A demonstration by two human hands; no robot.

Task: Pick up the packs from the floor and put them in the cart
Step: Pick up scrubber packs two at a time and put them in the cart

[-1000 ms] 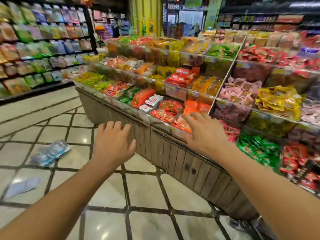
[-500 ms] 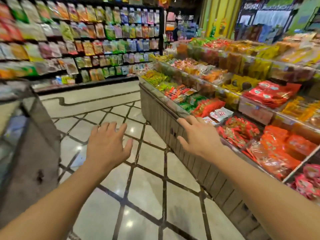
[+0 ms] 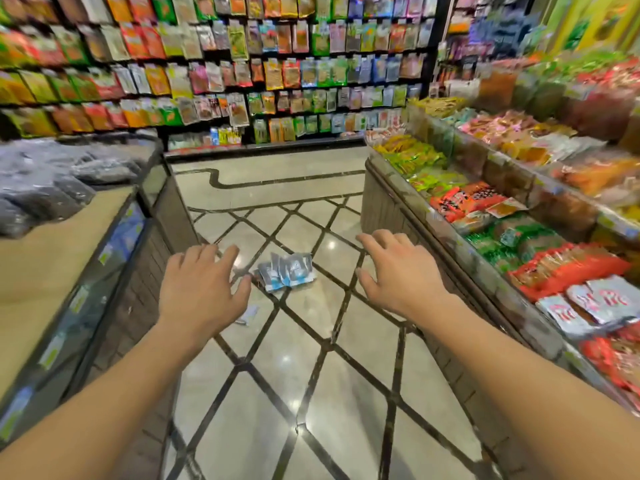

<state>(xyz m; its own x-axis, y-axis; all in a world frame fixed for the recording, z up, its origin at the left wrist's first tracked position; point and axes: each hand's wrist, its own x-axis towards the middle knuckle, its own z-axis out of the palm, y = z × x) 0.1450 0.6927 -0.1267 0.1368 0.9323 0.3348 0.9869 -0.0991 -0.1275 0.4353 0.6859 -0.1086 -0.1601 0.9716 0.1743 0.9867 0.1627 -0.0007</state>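
Note:
A small heap of silver and blue packs (image 3: pixel 286 273) lies on the tiled floor (image 3: pixel 311 393) ahead of me, between my two hands. A single pale pack (image 3: pixel 248 315) lies flat just below my left hand, partly hidden by it. My left hand (image 3: pixel 201 289) is stretched forward, palm down, fingers loosely spread, holding nothing. My right hand (image 3: pixel 398 275) reaches forward the same way, empty, to the right of the heap. No cart is in view.
A tiered snack display (image 3: pixel 502 216) with a wooden base runs along the right. A counter (image 3: pixel 69 244) with dark bagged goods on top stands at the left. A wall of hanging snack packs (image 3: pixel 242 64) closes the aisle's far end.
The view has swung left, from the snack display down the aisle. The packs on the floor now lie between my hands. Both hands stay stretched out and empty.

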